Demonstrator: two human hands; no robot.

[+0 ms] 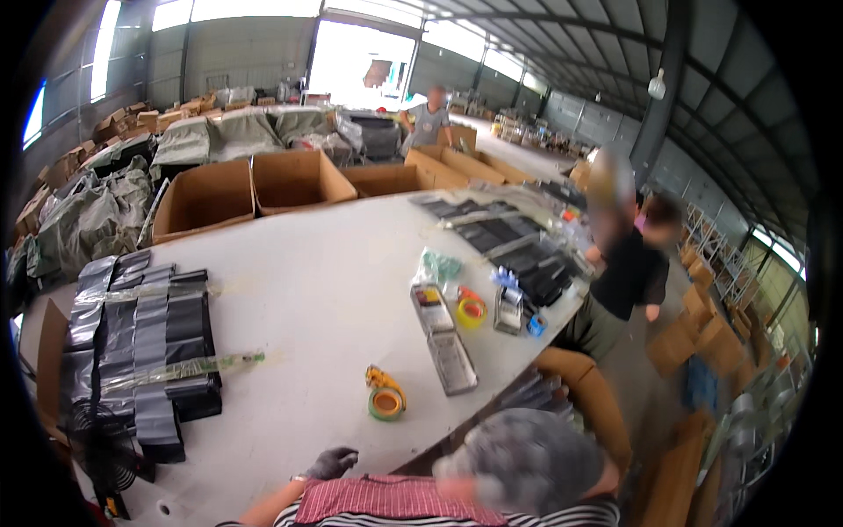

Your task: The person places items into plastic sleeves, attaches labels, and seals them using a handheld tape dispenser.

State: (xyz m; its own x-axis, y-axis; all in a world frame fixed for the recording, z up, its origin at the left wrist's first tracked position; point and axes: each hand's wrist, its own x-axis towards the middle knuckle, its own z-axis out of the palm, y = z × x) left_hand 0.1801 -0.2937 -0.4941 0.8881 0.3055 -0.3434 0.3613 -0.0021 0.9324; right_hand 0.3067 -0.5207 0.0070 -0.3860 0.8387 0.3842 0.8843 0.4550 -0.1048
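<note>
Long white surface (299, 299): one orange tape dispenser with green roll (385, 395), lying near the front edge. Bundled black plastic bags (140, 351), left end. Co-worker's dark-gloved hand (329, 461), fingers loosely curled, holding nothing, near the dispenser but apart. The wearer's own hands are out of view; their state cannot be told.

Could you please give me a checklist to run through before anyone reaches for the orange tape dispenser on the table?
1. Wearer's own hands in view: not ok, neither shows.
2. Tape dispenser free on the table: ok, nothing touches it.
3. Co-worker's gloved hand clear of it: ok, it rests near the table's near edge, apart.
4. Black bag stack bundled: ok, clear tape bands cross it.
5. Cardboard boxes at the far edge filled: cannot tell.
</note>
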